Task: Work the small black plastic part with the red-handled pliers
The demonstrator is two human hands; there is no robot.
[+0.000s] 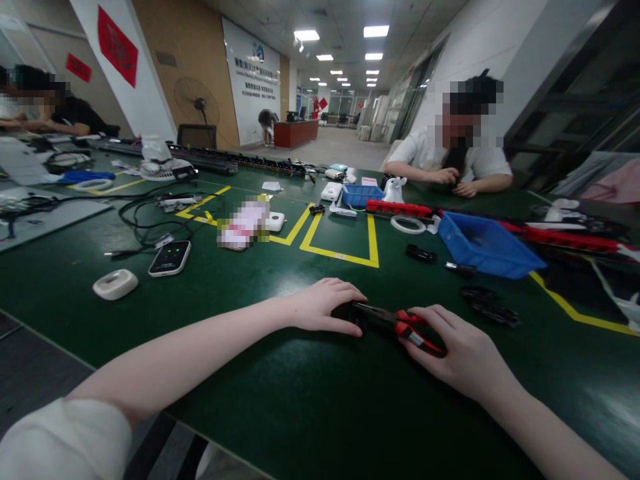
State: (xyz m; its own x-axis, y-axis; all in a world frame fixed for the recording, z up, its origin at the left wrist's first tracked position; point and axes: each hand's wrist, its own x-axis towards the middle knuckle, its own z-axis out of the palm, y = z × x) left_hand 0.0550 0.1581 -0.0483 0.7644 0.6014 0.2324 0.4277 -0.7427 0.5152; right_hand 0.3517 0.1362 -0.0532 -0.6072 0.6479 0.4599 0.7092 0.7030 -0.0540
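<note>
My right hand (pixel 450 343) grips red-and-black long-nose pliers (pixel 407 325) by the handles. The jaws point left, and their tip meets a small black part (pixel 345 311) in my left hand (pixel 327 307). Fingers and thumb of the left hand are closed around that part, low over the green table (pixel 300 387). Most of the black part is covered by the fingers, so its kind does not show. Whether the jaws pinch it or only touch it, I cannot tell.
A blue bin (pixel 493 247) stands to the right, with dark cable pieces (pixel 490 305) in front of it. On the left lie a white device with green lights (pixel 171 258), a white ring-shaped piece (pixel 115 285) and a phone (pixel 244 223). Across the table sits a person (pixel 455 147).
</note>
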